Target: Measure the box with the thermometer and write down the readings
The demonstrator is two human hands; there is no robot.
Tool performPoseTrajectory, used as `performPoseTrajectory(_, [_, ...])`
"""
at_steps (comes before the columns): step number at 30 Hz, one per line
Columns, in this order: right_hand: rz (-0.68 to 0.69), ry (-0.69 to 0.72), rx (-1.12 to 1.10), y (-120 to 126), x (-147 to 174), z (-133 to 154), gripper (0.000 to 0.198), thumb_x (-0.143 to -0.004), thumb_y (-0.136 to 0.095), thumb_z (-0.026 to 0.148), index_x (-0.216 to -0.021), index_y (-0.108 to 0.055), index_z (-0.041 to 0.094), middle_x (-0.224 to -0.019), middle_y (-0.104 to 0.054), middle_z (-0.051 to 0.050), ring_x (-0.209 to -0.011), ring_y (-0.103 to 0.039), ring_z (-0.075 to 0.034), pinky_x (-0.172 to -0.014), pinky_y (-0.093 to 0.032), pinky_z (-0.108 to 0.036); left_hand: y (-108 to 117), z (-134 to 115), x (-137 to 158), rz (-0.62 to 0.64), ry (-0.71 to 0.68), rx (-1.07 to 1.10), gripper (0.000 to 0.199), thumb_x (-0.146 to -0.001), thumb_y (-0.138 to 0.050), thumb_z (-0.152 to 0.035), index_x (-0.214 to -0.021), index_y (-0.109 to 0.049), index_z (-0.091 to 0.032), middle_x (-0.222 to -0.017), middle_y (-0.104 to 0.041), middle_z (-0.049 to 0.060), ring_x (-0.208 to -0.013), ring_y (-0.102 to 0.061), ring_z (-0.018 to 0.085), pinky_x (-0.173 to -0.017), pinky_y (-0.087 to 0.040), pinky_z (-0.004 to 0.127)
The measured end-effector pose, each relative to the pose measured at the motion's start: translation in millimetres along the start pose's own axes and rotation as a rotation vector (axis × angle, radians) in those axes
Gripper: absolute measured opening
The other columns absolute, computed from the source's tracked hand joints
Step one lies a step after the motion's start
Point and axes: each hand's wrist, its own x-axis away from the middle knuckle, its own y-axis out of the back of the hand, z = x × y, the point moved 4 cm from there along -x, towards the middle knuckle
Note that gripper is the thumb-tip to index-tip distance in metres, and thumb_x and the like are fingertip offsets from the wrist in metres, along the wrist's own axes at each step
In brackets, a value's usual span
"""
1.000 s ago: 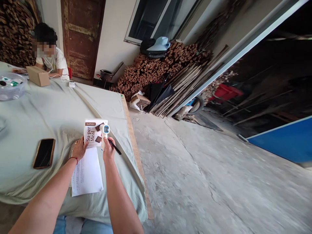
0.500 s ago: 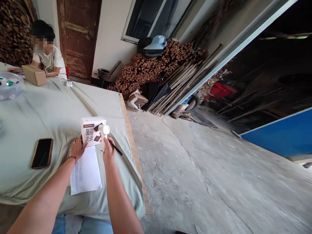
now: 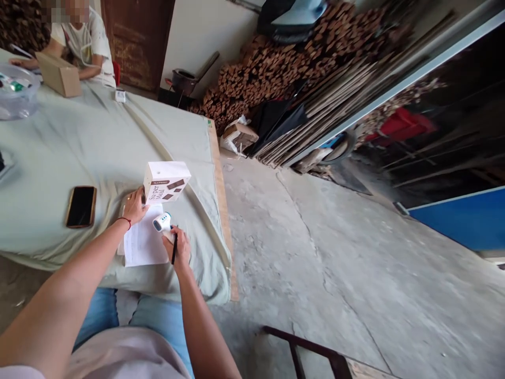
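My left hand (image 3: 137,207) grips the lower left edge of a white carton (image 3: 168,183) printed "Super Meal", which stands upright on the cloth. In my right hand (image 3: 182,248) is a white infrared thermometer (image 3: 161,222), its small screen and blue buttons turned up toward me. A black pen (image 3: 174,249) is also tucked between the right fingers, pointing down. Beneath the thermometer lie white paper sheets (image 3: 142,243) with faint print, close to the table's near edge. The carton and the thermometer are apart.
A phone (image 3: 81,206) lies left of the papers on the cloth-covered table (image 3: 94,142). Farther off are a clear tub (image 3: 19,100), a cardboard box (image 3: 59,73) and a seated person (image 3: 89,47). A dark metal-framed seat (image 3: 300,342) stands on the floor at right.
My right hand has drawn the thermometer back from the carton toward me and turned its screen up. The pen has swung downward. My left hand stays at the carton; the view has tilted down.
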Motion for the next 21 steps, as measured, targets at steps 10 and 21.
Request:
performPoseTrajectory(10, [0.007,0.08,-0.043,9,22,26,0.033,-0.1,-0.046,0.035,-0.117,-0.071,0.022,-0.107,-0.072,-0.011,-0.096,-0.066,-0.024,-0.085,-0.052,-0.037,26,-9,116,0.113,-0.16,-0.085,0.049,-0.099,-0.044,-0.023,-0.147,-0.051,-0.016,-0.15,-0.054,0.018,-0.135,-0.05,0.033,-0.116,-0.037,0.052])
performPoseTrajectory(21, [0.142,-0.175,-0.294,-37,80,31,0.018,-0.084,-0.056,0.035,-0.081,-0.067,0.021,-0.059,-0.06,0.004,-0.049,-0.049,-0.012,-0.053,-0.044,-0.025,45,-24,161,0.116,-0.151,-0.141,0.04,-0.101,-0.04,-0.023,-0.136,-0.06,-0.016,-0.147,-0.058,0.016,-0.132,-0.052,0.031,-0.117,-0.038,0.05])
